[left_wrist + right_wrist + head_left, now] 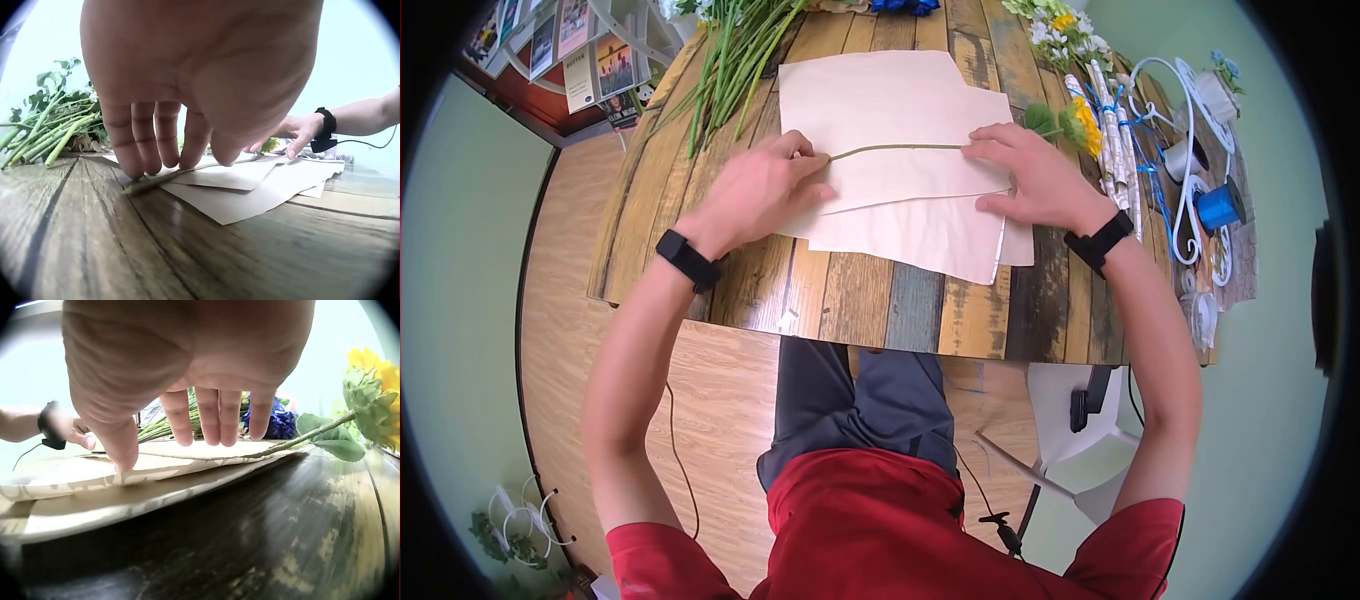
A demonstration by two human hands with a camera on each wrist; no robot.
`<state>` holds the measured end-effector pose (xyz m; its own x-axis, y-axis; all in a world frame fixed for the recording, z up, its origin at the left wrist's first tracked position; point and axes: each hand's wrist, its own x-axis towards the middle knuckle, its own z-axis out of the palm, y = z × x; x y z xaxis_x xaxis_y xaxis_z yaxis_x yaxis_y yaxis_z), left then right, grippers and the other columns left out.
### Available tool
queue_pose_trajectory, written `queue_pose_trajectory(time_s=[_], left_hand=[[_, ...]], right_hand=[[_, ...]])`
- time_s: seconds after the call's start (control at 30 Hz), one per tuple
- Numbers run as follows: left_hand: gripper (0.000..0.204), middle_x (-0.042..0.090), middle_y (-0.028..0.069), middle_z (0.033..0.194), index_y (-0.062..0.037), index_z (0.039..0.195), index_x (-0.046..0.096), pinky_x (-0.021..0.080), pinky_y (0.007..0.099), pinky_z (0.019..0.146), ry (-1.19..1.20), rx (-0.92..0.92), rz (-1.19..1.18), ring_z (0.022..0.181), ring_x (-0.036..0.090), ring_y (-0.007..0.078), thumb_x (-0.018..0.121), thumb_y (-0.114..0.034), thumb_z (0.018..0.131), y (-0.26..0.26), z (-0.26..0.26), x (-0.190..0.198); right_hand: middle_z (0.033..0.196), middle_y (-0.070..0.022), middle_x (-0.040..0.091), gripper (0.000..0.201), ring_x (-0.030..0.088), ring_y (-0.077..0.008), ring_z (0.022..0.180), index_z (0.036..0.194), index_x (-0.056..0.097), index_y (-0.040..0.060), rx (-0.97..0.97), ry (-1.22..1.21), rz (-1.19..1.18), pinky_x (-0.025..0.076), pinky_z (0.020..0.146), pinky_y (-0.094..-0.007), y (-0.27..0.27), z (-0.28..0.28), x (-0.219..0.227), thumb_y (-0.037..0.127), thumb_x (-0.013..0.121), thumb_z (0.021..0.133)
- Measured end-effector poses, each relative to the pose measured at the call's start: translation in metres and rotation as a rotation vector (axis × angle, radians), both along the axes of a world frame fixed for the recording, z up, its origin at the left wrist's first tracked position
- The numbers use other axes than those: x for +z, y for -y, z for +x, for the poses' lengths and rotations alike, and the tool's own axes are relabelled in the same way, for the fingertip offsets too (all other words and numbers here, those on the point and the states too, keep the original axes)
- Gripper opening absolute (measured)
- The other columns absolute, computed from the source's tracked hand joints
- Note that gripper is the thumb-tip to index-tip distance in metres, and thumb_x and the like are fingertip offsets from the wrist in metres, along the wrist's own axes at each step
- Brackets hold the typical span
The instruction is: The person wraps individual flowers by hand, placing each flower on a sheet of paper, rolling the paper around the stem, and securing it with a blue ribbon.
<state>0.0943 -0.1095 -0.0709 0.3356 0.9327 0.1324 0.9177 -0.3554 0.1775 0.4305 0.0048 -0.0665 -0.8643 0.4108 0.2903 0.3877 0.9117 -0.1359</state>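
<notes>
A single sunflower (1086, 126) lies across cream wrapping paper (880, 95), its green stem (895, 147) running left to right. My left hand (768, 182) is over the stem's cut end, with its fingertips right at the stem in the left wrist view. My right hand (1032, 172) lies on the right side of the paper, near the flower head; its fingers are extended over the stem and its thumb is on the paper. In the right wrist view, the yellow bloom (375, 394) and a green leaf (340, 444) extend beyond the paper onto the wood.
A bundle of green stems (740, 60) lies at the back left of the plank table (850, 300). Blue flowers (905, 6) are at the far edge. Rolled paper (1108, 135), a blue ribbon spool (1220, 207) and a white wire rack (1188, 150) line the right side.
</notes>
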Motion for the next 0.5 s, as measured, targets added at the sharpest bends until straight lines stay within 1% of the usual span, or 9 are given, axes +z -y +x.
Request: queue_pose_trajectory(time_s=[0.03,0.07,0.13,0.2,0.27,0.37,0.4,0.47,0.5], left_hand=[[0.052,0.059,0.0140,0.116,-0.0028,0.123,0.063,0.050,0.0401,0.090,-0.037,-0.012,-0.015,0.107,0.059,0.0304,0.063,-0.043,0.091,0.003,0.001,0.001],[0.052,0.059,0.0140,0.116,-0.0028,0.123,0.063,0.050,0.0401,0.090,-0.036,-0.013,-0.015,0.107,0.059,0.0304,0.063,-0.043,0.091,0.006,0.002,0.002],[0.071,0.057,0.0151,0.121,0.0008,0.130,0.056,0.049,0.0412,0.093,-0.125,-0.059,0.019,0.111,0.057,0.0301,0.060,-0.057,0.088,0.010,0.005,0.003],[0.071,0.056,0.0153,0.121,0.0014,0.130,0.056,0.050,0.0405,0.092,-0.140,-0.045,0.013,0.112,0.056,0.0298,0.060,-0.056,0.088,0.011,0.007,0.002],[0.071,0.056,0.0155,0.121,0.0019,0.130,0.055,0.050,0.0399,0.092,-0.154,-0.031,0.009,0.112,0.056,0.0296,0.061,-0.055,0.088,0.011,0.009,0.002],[0.060,0.059,0.0152,0.120,0.0009,0.127,0.058,0.051,0.0388,0.091,-0.146,0.001,0.031,0.110,0.058,0.0297,0.061,-0.046,0.090,0.013,0.012,0.000],[0.055,0.060,0.0149,0.119,0.0007,0.125,0.059,0.051,0.0384,0.091,-0.154,-0.005,0.056,0.109,0.059,0.0297,0.062,-0.041,0.090,0.013,0.013,-0.004],[0.050,0.062,0.0145,0.118,0.0006,0.124,0.060,0.051,0.0380,0.090,-0.162,-0.010,0.081,0.108,0.060,0.0297,0.062,-0.036,0.090,0.013,0.012,-0.011],[0.047,0.063,0.0141,0.118,0.0006,0.123,0.060,0.052,0.0379,0.090,-0.158,-0.049,0.154,0.107,0.061,0.0294,0.062,-0.034,0.090,0.014,0.011,-0.014]], right_hand=[[0.117,-0.0147,0.059,0.035,0.056,-0.0323,0.111,0.113,0.062,0.0036,0.010,0.039,-0.032,0.045,0.096,-0.0405,0.002,0.000,-0.001,0.021,0.068,0.083],[0.117,-0.0145,0.059,0.034,0.056,-0.0322,0.110,0.111,0.062,0.0039,0.019,0.078,-0.064,0.046,0.095,-0.0408,0.003,0.000,-0.002,0.022,0.069,0.083],[0.116,-0.0148,0.060,0.028,0.058,-0.0324,0.107,0.106,0.062,0.0029,0.027,0.102,-0.039,0.048,0.092,-0.0406,0.001,-0.001,-0.006,0.019,0.066,0.084],[0.114,-0.0150,0.061,0.022,0.059,-0.0326,0.104,0.100,0.061,0.0019,0.037,0.124,-0.012,0.050,0.089,-0.0404,-0.004,-0.002,-0.016,0.017,0.064,0.085],[0.105,-0.0147,0.063,0.011,0.062,-0.0335,0.096,0.091,0.057,0.0006,0.091,0.119,0.279,0.052,0.082,-0.0396,-0.010,-0.003,-0.029,0.011,0.058,0.086],[0.095,-0.0153,0.062,0.008,0.062,-0.0342,0.089,0.089,0.054,0.0000,0.095,0.075,0.295,0.052,0.077,-0.0401,-0.006,-0.007,-0.028,0.008,0.054,0.086],[0.095,-0.0153,0.062,0.008,0.062,-0.0342,0.089,0.089,0.054,0.0000,0.095,0.075,0.296,0.052,0.077,-0.0401,-0.005,-0.007,-0.026,0.008,0.054,0.086],[0.106,-0.0205,0.063,0.020,0.061,-0.0358,0.102,0.105,0.056,-0.0009,-0.086,0.172,0.014,0.049,0.090,-0.0420,-0.003,-0.006,-0.022,0.015,0.048,0.097],[0.106,-0.0205,0.063,0.020,0.061,-0.0358,0.102,0.105,0.056,-0.0009,-0.086,0.172,0.014,0.049,0.090,-0.0420,-0.003,-0.005,-0.022,0.015,0.048,0.097]])
